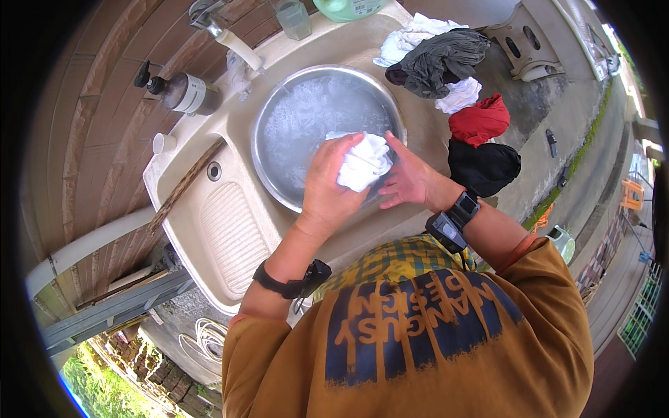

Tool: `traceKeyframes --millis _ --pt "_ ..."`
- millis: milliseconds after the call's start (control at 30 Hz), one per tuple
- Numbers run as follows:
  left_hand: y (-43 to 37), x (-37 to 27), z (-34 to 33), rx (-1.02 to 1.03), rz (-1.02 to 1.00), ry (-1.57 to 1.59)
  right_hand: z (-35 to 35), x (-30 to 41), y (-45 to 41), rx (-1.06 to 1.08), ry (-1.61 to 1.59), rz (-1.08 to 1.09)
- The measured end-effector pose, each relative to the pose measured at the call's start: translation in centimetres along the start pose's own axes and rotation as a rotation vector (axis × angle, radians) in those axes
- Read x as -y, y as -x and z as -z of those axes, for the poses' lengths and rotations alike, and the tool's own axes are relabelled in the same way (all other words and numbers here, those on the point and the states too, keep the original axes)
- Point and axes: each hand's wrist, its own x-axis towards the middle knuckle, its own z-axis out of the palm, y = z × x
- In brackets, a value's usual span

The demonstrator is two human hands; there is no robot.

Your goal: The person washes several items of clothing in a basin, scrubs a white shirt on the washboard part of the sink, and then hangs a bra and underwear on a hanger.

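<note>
A bunched white cloth (363,163) is in my left hand (330,175), above the near part of a round metal basin (254,151). My right hand (410,175) is beside the cloth with its fingers spread and holds nothing. Cloudy, sudsy water (319,104) fills the basin, which stands in a beige sink (366,39). Along the sink's right edge lie a white garment (418,32), a dark grey garment (449,57), a smaller white cloth (462,94), a red cloth (480,121) and a black cloth (483,166).
A faucet (238,48) and a brown pump bottle (191,94) stand at the back left, near a small white cup (164,143). A wooden stick (185,188) lies across the ribbed washboard side (225,235). A clear cup (293,20) and a green container (347,8) are at the back rim.
</note>
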Motion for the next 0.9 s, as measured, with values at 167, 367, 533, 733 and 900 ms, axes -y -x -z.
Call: traceKeyframes --millis 167,367,533,733,900 --pt "0.1 -4.4 0.6 0.140 -0.038 0.280 0.3 -0.9 -3.5 0.756 -0.540 0.027" --pt "0.7 -4.5 1.7 0.247 0.040 0.424 -0.7 -0.3 -2.9 0.763 -0.530 -0.023" --pt "-1.4 0.7 4.0 -0.208 0.350 1.005 -2.0 0.6 -1.4 0.586 -0.494 0.051" --pt "-0.9 8.2 -0.6 -0.137 0.924 1.300 -3.8 1.8 2.5 0.794 -0.529 -0.066" --pt "-0.4 8.0 -1.5 -0.095 0.844 1.816 -2.9 0.1 2.5 0.709 -0.591 -0.158"
